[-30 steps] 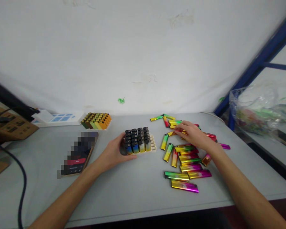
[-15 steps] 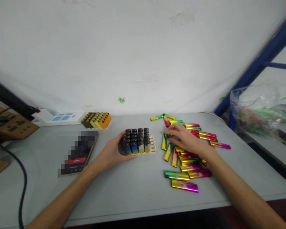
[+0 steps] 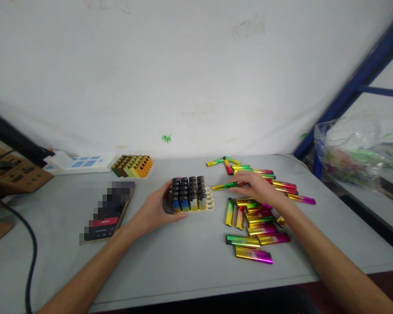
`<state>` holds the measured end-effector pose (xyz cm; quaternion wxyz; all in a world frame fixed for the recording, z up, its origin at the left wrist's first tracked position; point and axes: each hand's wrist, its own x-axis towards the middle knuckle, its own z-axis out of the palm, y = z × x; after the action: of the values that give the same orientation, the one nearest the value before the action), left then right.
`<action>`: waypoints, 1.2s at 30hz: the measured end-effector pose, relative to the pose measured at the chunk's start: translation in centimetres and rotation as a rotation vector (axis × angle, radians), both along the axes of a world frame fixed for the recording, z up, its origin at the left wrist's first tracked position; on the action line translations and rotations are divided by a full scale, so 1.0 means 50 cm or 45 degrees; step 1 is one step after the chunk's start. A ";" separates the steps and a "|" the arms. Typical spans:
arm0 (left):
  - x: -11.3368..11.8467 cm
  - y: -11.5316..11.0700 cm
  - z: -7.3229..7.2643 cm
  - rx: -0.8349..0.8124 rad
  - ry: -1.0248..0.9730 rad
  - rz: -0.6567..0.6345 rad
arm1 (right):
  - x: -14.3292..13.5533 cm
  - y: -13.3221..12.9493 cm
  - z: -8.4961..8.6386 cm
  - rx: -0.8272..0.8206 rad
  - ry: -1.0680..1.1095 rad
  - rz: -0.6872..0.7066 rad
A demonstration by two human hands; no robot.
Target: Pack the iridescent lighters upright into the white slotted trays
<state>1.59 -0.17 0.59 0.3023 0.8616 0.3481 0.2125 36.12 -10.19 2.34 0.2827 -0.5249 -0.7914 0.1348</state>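
My left hand is wrapped round the left side of a white lighter tray. Black-topped lighters with blue, yellow and pale bodies stand upright in its rows, while the slots along the right edge hold nothing. To the right of the tray, my right hand pinches a green and yellow lighter, its yellow end pointing at the tray. Below and around that hand lie loose shiny lighters in yellow, red, green and magenta; the hand covers some of them.
At the back left stands another block of yellow and orange lighters, beside a white box. A phone lies left of my left arm. A black cable hangs at the far left, and a clear plastic bag is at the right.
My right hand has picked up a green and yellow lighter from the loose pile and lifted it, turning it towards the tray. My left hand stays on the tray.
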 end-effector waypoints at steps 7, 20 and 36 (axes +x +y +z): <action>-0.002 0.000 0.000 0.016 -0.028 -0.037 | -0.045 -0.005 0.012 -0.031 0.609 -0.048; -0.003 -0.001 -0.011 -0.041 -0.055 -0.003 | -0.115 -0.006 0.049 -0.278 0.885 -0.105; -0.003 -0.003 -0.008 -0.062 -0.078 -0.011 | -0.172 0.024 0.011 -0.576 1.386 -0.406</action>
<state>1.44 -0.33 0.18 0.3347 0.8485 0.3399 0.2291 27.52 -9.00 2.87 0.5449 -0.5396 -0.3966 0.5045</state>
